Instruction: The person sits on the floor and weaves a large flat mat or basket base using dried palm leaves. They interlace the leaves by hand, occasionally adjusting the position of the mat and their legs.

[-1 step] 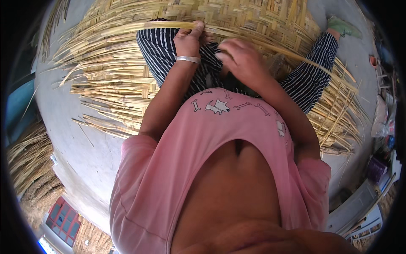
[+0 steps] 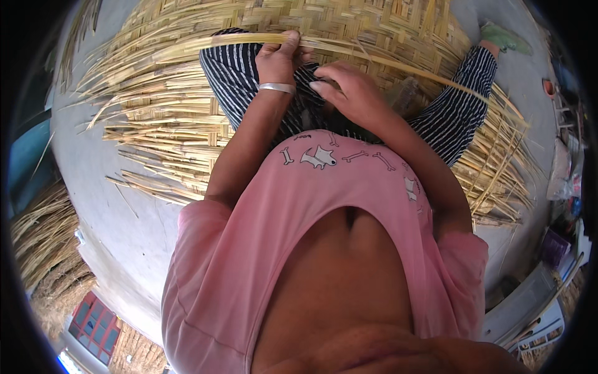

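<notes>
My left hand (image 2: 275, 67), with a pale bracelet on its wrist, pinches long flat reed strips (image 2: 227, 41) under the thumb. They run across my raised knee to the left, and a strip stretches right across the woven reed mat (image 2: 324, 17) toward my other leg. Just right of and nearer than the left hand is my right hand (image 2: 354, 92). Its thumb and forefinger are apart, with nothing visible between them; the other fingers are partly hidden. My legs in striped trousers (image 2: 458, 93) rest on the mat.
Loose, unwoven reed ends (image 2: 159, 128) fan out from the mat on both sides over the grey floor (image 2: 124, 230). A pile of reeds (image 2: 47, 230) lies at the far left. Bags and assorted items (image 2: 559, 177) stand along the right edge.
My right hand has shifted slightly, its thumb and forefinger now plainly apart. My left hand keeps its hold on the strips in the same place.
</notes>
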### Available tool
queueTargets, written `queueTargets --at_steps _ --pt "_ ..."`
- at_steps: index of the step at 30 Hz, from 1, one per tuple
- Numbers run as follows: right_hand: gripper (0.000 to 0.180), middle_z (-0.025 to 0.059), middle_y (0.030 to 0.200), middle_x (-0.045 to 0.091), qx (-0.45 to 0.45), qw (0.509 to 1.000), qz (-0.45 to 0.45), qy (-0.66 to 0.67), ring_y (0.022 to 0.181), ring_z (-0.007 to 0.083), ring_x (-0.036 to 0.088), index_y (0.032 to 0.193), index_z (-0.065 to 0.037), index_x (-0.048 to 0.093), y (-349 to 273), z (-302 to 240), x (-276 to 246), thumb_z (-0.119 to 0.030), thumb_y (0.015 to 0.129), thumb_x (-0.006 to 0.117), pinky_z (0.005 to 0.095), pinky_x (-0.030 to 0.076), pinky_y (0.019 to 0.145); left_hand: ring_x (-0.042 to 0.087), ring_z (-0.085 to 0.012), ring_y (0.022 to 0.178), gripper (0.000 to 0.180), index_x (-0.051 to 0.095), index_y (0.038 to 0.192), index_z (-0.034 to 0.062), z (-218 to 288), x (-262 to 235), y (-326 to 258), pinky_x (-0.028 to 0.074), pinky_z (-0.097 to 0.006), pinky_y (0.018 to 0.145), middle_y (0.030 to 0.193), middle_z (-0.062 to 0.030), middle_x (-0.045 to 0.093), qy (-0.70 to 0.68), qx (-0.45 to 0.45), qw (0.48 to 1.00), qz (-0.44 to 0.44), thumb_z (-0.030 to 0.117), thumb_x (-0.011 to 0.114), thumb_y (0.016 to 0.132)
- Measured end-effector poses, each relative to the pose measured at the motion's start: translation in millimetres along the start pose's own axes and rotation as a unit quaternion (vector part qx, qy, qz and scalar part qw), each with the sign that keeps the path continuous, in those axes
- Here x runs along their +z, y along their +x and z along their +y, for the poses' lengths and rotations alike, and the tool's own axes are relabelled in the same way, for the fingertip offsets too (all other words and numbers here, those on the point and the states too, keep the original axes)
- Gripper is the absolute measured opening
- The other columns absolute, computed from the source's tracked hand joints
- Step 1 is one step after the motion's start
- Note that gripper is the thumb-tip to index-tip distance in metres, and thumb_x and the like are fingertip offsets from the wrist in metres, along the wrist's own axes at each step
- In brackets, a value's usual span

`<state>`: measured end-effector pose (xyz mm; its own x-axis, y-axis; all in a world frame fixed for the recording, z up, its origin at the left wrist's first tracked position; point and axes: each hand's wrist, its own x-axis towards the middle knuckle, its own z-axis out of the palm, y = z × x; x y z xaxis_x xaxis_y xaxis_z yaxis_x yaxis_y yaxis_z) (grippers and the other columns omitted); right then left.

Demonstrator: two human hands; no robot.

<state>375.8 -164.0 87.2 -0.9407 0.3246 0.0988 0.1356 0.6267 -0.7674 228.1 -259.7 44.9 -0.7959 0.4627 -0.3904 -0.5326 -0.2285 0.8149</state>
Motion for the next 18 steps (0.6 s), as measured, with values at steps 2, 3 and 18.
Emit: queueTargets --at_steps 2,3,18 --pt "0.031 0.0082 0.096 0.068 0.215 0.939 -0.108 0.246 0.084 0.0155 0.067 0.107 -0.003 0.065 7 13 9 -0.032 0.095 0.067 0.0334 0.054 0.076 0.07 -0.0204 0.075 0.015 0.065 0.105 0.0016 -3 4 -3 0.057 -0.03 0.063 0.088 -0.0084 0.07 -0.043 -0.013 0.999 -0.018 0.013 0.068 0.095" --pt "0.034 0.0059 0.099 0.069 0.206 0.935 -0.064 0.282 0.086 0.0104 0.066 0.111 -0.004 0.065 9 36 24 -0.036 0.099 0.063 0.0285 0.054 0.078 0.07 -0.0212 0.078 0.015 0.064 0.105 0.0016 -3 7 -6 0.057 -0.032 0.065 0.091 -0.0083 0.07 -0.048 -0.031 0.998 -0.026 0.013 0.066 0.096" --pt "0.036 0.0033 0.095 0.069 0.288 0.786 0.142 0.529 0.081 0.0135 0.068 0.12 -0.006 0.064 3 65 16 -0.034 0.097 0.067 0.0272 0.055 0.075 0.071 -0.021 0.081 0.034 0.064 0.113 -0.0057 17 -1 -49 0.055 -0.028 0.066 0.097 -0.012 0.073 0.271 -0.184 0.922 -0.207 0.025 0.066 0.098"
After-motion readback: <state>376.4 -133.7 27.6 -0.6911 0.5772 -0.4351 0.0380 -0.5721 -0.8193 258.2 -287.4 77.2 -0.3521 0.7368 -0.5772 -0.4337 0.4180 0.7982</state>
